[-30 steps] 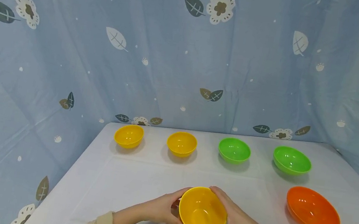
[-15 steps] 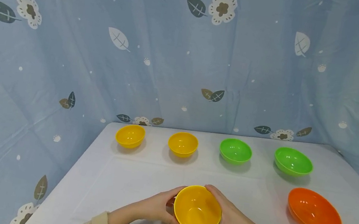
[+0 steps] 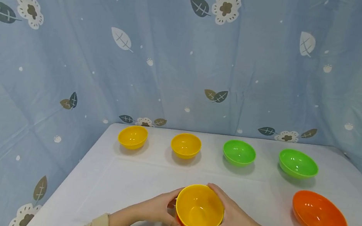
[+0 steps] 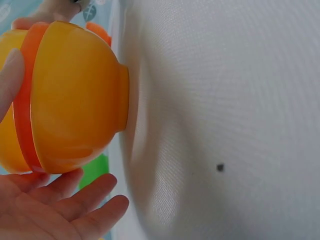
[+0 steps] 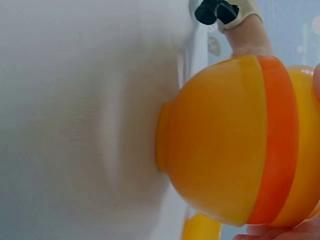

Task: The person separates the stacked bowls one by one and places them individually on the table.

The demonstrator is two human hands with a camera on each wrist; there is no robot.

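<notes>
Both hands hold a small stack of bowls at the front of the table. On top is a yellow bowl, upright, with its hollow facing up. Under its rim an orange bowl shows as a band, and a lower yellow bowl forms the bottom, its foot close to the white cloth. My left hand grips the stack from the left, thumb in front and fingers behind. From the right, my right hand grips it the same way, fingertips at the far rim. The inside of the orange bowl is hidden.
Along the back of the white-covered table stand two yellow bowls and two green bowls in a row. A larger orange bowl sits at the right. A blue patterned curtain hangs behind.
The hands and the stack have shifted slightly left. Since half a second ago the top yellow bowl has risen a little, and more orange shows beneath its rim.
</notes>
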